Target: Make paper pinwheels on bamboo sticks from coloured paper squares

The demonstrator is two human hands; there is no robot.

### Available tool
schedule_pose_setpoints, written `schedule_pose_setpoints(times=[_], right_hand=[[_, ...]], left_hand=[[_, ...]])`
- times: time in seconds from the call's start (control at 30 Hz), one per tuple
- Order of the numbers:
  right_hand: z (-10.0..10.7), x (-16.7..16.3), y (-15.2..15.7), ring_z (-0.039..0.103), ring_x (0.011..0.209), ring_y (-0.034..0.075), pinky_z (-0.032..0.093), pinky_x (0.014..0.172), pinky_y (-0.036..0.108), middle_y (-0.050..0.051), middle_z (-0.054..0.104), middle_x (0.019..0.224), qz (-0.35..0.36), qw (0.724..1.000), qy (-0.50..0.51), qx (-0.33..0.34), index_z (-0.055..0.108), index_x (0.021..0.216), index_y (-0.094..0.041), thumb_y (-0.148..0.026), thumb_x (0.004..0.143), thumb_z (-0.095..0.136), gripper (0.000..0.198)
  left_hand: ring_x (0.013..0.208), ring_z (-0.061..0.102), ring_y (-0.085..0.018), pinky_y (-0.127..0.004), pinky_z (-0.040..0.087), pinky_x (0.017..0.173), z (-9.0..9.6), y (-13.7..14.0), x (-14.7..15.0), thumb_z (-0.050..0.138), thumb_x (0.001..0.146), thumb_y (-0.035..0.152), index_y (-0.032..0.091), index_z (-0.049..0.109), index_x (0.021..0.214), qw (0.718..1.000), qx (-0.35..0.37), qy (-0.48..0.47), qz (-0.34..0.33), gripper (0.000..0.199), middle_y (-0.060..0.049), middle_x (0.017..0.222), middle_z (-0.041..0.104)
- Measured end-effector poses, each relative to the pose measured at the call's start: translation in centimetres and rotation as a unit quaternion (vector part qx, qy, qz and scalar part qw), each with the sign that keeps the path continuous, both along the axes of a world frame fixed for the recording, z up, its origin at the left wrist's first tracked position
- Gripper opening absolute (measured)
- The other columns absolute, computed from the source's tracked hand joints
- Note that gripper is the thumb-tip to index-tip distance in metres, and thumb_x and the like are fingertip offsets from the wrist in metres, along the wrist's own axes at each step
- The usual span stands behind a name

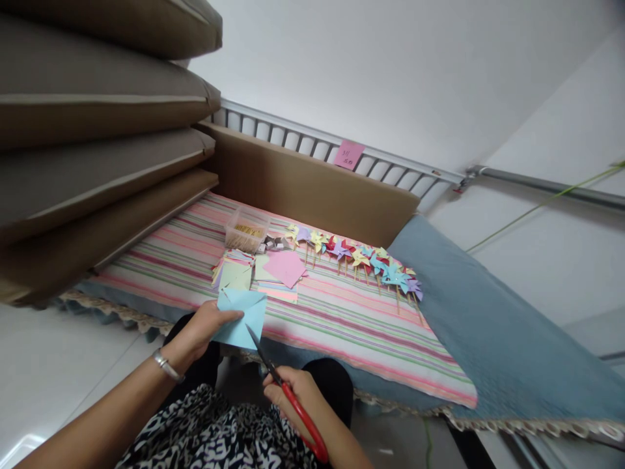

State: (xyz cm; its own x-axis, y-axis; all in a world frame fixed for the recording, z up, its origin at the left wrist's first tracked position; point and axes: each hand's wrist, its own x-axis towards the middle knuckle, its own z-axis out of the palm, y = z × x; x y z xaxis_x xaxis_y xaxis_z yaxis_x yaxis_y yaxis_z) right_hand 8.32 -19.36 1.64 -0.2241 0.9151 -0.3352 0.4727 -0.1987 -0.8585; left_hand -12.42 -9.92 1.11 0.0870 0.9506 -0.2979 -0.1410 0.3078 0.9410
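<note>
My left hand (208, 328) grips a square of light blue paper (240, 336) by its left side, thumb on top. Red-handled scissors (301, 412) are in my right hand (295, 393), their blades lying over the lower right part of the paper. Just beyond the blue square sits a stack of coloured paper squares (236, 276), the top one pale green with slits at its corners. To its right lies another pile of paper with a pink square (286, 268) turned askew on top.
Several paper pinwheels (359, 257) on sticks lie in a row on the striped cloth (351, 326). A clear plastic box (247, 229) holds thin sticks, with small dark items (276, 243) beside it. Stacked brown cushions (107, 104) rise at left; a cardboard-coloured board (312, 185) stands behind.
</note>
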Motion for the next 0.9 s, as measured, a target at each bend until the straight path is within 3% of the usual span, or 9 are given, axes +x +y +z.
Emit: schedule_pose_setpoints(times=[0.53, 0.63, 0.8, 0.9], right_hand=[[-0.7, 0.2, -0.1, 0.040, 0.037, 0.007, 0.032, 0.040, 0.018, -0.006, 0.042, 0.044, 0.007, 1.000, -0.006, 0.023, 0.065, 0.074, -0.017, -0.031, 0.076, 0.058, 0.016], [-0.8, 0.6, 0.0, 0.046, 0.044, 0.009, 0.036, 0.045, 0.019, -0.005, 0.048, 0.050, 0.031, 0.997, -0.023, 0.070, 0.066, 0.077, -0.018, -0.025, 0.072, 0.061, 0.010], [-1.3, 2.8, -0.4, 0.052, 0.049, 0.012, 0.041, 0.048, 0.022, -0.002, 0.058, 0.061, 0.114, 0.991, -0.014, 0.062, 0.062, 0.099, -0.024, -0.016, 0.075, 0.050, 0.028], [-2.1, 4.5, 0.0, 0.058, 0.062, 0.016, 0.046, 0.058, 0.026, 0.001, 0.063, 0.073, 0.074, 0.990, -0.025, 0.118, 0.063, 0.094, -0.023, -0.014, 0.072, 0.052, 0.026]], left_hand=[[0.062, 0.063, -0.021, -0.031, 0.047, 0.060, -0.6, 0.1, 0.3, 0.074, 0.057, 0.029, 0.008, 0.067, 0.085, 1.000, -0.002, 0.004, -0.005, 0.036, -0.010, 0.075, 0.071], [0.062, 0.063, -0.022, -0.031, 0.047, 0.060, -0.6, 0.3, 0.2, 0.074, 0.056, 0.029, 0.008, 0.067, 0.083, 1.000, -0.003, 0.008, 0.000, 0.035, -0.009, 0.073, 0.071], [0.062, 0.063, -0.021, -0.030, 0.047, 0.061, 0.2, 1.1, -0.8, 0.075, 0.053, 0.027, 0.009, 0.067, 0.083, 1.000, -0.011, 0.014, 0.016, 0.036, -0.008, 0.073, 0.072], [0.063, 0.064, -0.022, -0.030, 0.048, 0.062, 0.7, 1.3, -1.3, 0.075, 0.051, 0.025, 0.009, 0.068, 0.083, 1.000, -0.020, 0.018, -0.004, 0.036, -0.009, 0.074, 0.072]])
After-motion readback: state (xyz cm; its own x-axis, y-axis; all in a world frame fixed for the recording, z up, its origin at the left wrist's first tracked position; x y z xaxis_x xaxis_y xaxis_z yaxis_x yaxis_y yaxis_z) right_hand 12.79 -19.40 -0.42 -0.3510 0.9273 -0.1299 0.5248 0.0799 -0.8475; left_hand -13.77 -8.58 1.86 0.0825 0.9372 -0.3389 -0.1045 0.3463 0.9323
